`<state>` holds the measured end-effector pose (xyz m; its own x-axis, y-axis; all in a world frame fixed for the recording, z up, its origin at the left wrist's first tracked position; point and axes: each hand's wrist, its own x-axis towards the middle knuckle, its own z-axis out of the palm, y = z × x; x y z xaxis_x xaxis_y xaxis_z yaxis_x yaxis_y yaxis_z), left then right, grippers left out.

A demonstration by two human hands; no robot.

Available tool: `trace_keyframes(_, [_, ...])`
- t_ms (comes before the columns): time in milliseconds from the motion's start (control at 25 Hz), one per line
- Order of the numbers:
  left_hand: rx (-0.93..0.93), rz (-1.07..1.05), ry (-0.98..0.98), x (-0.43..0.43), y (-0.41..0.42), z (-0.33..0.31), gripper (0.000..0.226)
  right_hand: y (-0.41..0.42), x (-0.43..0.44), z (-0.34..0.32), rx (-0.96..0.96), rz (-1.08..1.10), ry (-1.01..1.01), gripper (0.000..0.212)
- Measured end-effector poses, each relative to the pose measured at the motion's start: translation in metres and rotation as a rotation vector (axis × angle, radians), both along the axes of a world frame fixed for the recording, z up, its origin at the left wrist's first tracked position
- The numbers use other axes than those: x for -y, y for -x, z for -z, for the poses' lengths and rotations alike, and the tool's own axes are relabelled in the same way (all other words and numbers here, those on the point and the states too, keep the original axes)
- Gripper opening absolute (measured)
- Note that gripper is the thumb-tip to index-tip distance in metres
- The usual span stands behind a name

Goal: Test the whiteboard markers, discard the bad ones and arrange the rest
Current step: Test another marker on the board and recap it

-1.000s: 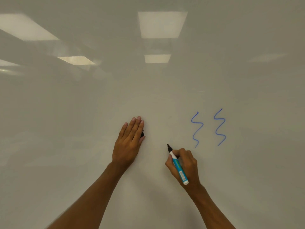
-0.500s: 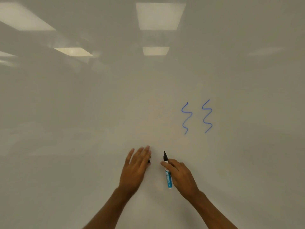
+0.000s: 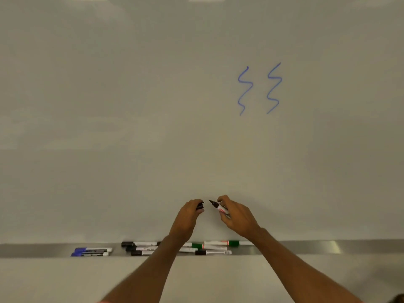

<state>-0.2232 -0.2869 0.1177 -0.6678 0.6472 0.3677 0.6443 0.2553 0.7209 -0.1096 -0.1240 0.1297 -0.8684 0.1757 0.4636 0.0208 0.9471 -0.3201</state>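
Observation:
My right hand (image 3: 237, 216) grips an uncapped black-tipped marker (image 3: 218, 207), its tip pointing left toward my left hand (image 3: 189, 217). That hand pinches a black cap (image 3: 200, 206) a short gap from the tip. Both hands hover in front of the whiteboard (image 3: 131, 106), just above its metal tray (image 3: 306, 248). Two blue squiggles (image 3: 259, 89) are drawn on the board up to the right. Several black, green and red markers (image 3: 209, 248) lie in the tray under my arms, and two blue markers (image 3: 91, 252) lie together further left.
The tray runs across the whole width below the board; its right stretch (image 3: 328, 248) holds nothing visible. Below the tray is a plain pale wall (image 3: 54, 281).
My view tilted down, bringing the tray and markers into sight. Both hands came off the board and lowered; the marker tip turned left toward the cap, which my left hand now pinches.

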Motion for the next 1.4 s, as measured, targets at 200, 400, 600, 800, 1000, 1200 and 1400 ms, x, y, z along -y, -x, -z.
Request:
trace_keyframes(200, [0.082, 0.050, 0.081, 0.002, -0.016, 0.013, 0.027, -0.012, -0.002, 0.016, 0.013, -0.042, -0.076, 0.024])
trace_keyframes(400, [0.000, 0.107, 0.194, 0.002, -0.027, 0.018, 0.031, -0.021, 0.004, 0.023, 0.044, -0.097, -0.053, 0.025])
trace_keyframes(600, [0.020, 0.189, 0.253, 0.002, -0.033, 0.019, 0.024, -0.028, 0.008, 0.031, 0.131, -0.082, 0.043, 0.028])
trace_keyframes(800, [0.019, 0.266, 0.292, -0.002, -0.038, 0.028, 0.018, -0.040, 0.012, 0.037, 0.165, 0.024, 0.170, 0.022])
trace_keyframes(1000, [-0.020, 0.341, 0.316, -0.014, -0.057, 0.045, 0.016, -0.070, 0.010, 0.057, 0.161, 0.081, 0.243, 0.017])
trace_keyframes(1200, [-0.071, 0.418, 0.379, -0.040, -0.087, 0.066, 0.015, -0.111, -0.004, 0.083, 0.224, 0.146, 0.392, 0.017])
trace_keyframes(1400, [-0.064, 0.506, 0.455, -0.083, -0.135, 0.098, 0.013, -0.168, -0.031, 0.119, 0.329, 0.280, 0.499, 0.019])
